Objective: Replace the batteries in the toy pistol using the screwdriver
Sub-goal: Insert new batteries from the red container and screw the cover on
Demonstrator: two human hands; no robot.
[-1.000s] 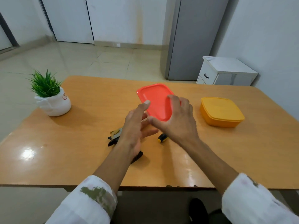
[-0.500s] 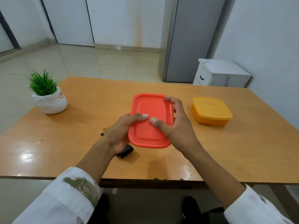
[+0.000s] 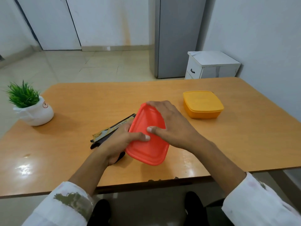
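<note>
A red plastic box with its lid on is held tilted above the middle of the wooden table. My left hand grips its left edge, thumb across the lid. My right hand grips the far and right side, thumb on top. The black toy pistol with a yellow patterned side lies on the table behind my left hand, partly hidden. The screwdriver is hidden from view.
An orange lidded box stands at the right of the table. A small green plant in a white pot sits at the left edge. Beyond the table are a grey fridge and a white cabinet.
Both hands took hold of the red box and brought it nearer, over the front middle of the table. It now covers the spot where the screwdriver handle showed.
</note>
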